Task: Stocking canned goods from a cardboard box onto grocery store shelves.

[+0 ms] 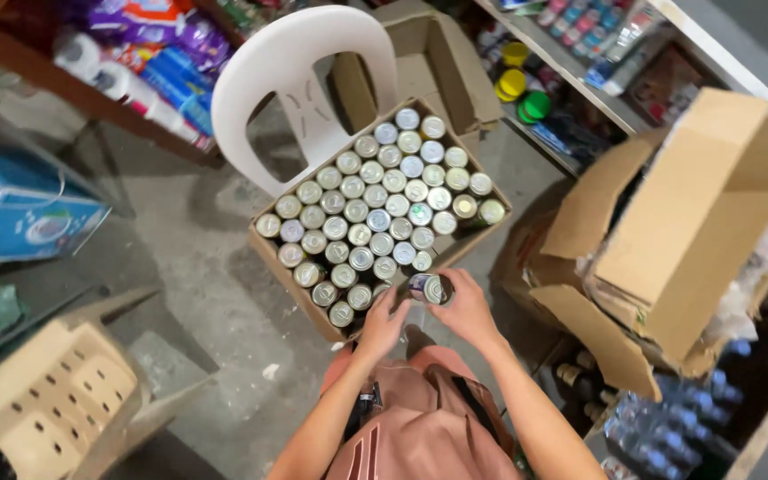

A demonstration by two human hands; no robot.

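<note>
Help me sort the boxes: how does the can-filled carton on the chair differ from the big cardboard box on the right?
The carton sits level on the white chair, open-topped and packed with cans in rows. The big cardboard box is larger, tilted, with flaps splayed; no cans show in it. Both are plain brown cardboard.

Even, fairly bright overhead light glints off the can tops (382, 206) and lays soft shadows on the floor (197, 267) left of the chair (300, 62), while wide-angle bending and slight blur smear the edges, worst far right.
</note>
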